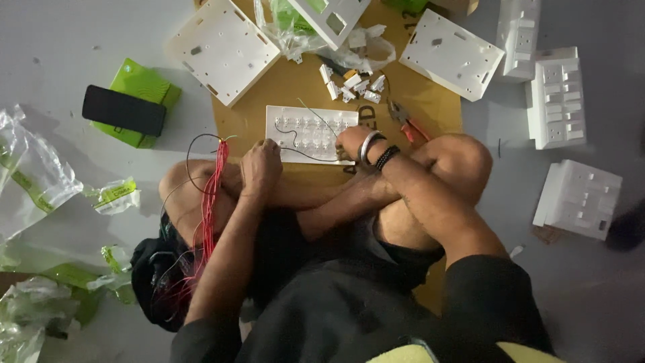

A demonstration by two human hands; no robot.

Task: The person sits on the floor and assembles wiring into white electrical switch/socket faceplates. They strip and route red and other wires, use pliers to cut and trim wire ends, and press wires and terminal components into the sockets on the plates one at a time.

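Note:
I sit cross-legged on the floor over a white switch plate [306, 128] lying on a sheet of brown cardboard [282, 84]. My left hand [261, 165] rests at the plate's near left edge, fingers curled on a thin black wire [295, 149] that runs across the plate. My right hand [353, 142], with bangles on the wrist, presses on the plate's right end; whatever it grips is hidden. A bundle of red wires [213, 195] hangs over my left knee.
Small white switch parts [353, 84] and red-handled pliers [406, 121] lie beyond the plate. White plastic boxes [225, 47] [451, 54] [556, 101] [578, 198] ring the cardboard. A black phone [124, 109] sits on a green box; plastic bags [33, 175] lie at left.

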